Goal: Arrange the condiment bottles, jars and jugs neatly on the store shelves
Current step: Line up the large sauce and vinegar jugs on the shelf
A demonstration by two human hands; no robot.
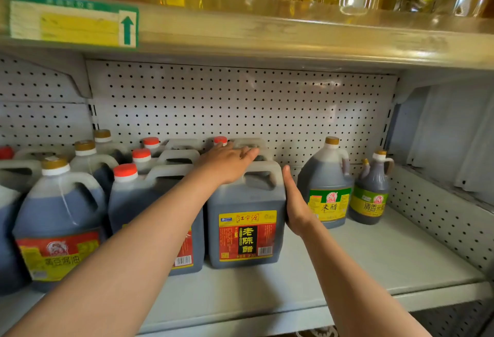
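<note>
The front jug [247,219] is steadied by the flat, straight-fingered left hand [227,161] on top and right hand [295,203] beside it, and is best slid squarely back, label outward.

Both bare forearms are extended forward. The left hand [227,161] is laid palm down, its fingers held straight and close together. The right hand [295,203] is turned on edge, palm facing left, fingers straight, thumb raised upward.

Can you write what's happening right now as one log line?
left hand: flat on vinegar jug top | right hand: flat against its right side | jug: upright on shelf
</note>
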